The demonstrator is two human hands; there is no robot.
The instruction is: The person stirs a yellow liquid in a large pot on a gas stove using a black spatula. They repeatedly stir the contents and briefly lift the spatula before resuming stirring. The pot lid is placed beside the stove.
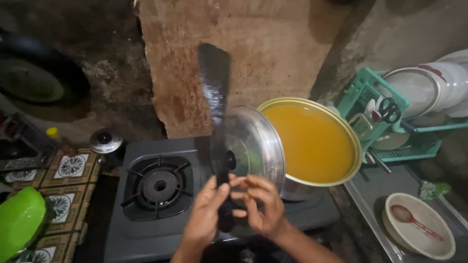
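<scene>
hands meet low over the front of the stove [146,229]: the left hand [204,216] is wrapped around the handle of a long dark blade [215,92] that stands upright, while the right hand [261,207] grips the steel lid [256,146], tilted on edge beside the blade. just behind the lid a big pot [312,141] sits on the right burner, full nearly to the rim with orange-yellow liquid. to the right, a cream bowl [419,224] holds a red spoon [412,219]. farther back, a teal rack [385,122] carries plates and scissors [389,109].
</scene>
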